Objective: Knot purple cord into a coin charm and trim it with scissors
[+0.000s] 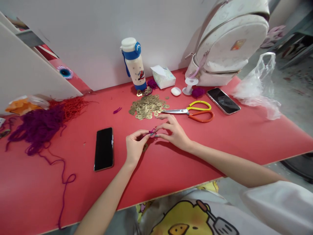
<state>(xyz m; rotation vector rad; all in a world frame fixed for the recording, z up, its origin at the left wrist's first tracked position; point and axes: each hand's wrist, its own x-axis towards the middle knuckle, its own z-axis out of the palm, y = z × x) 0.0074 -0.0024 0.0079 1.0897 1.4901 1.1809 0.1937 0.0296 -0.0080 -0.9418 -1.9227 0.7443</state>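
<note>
A short piece of purple yarn (pixel 153 132) is pinched between the thumb and fingers of my left hand (pixel 136 145). My right hand (pixel 174 133) has its thumb and index fingertip on the same yarn, with its other fingers spread. Below my left fingers, a brass-coloured coin (pixel 145 147) with a hole shows in part; whether it hangs from the yarn I cannot tell. Just beyond both hands lies a heap of similar holed coins (pixel 148 106). Scissors (pixel 188 111) with one yellow and one orange handle lie behind my right hand, their tip at the heap.
Left of my hands are a black phone (pixel 104 149) and a purple yarn tangle (pixel 41 125) with a trailing strand. At the back stand a bottle (pixel 134 63), a tissue pack (pixel 164 77), a white spool (pixel 190 86) and a backpack (pixel 227 45). Another phone (pixel 223 101) and a plastic bag (pixel 259 88) lie right.
</note>
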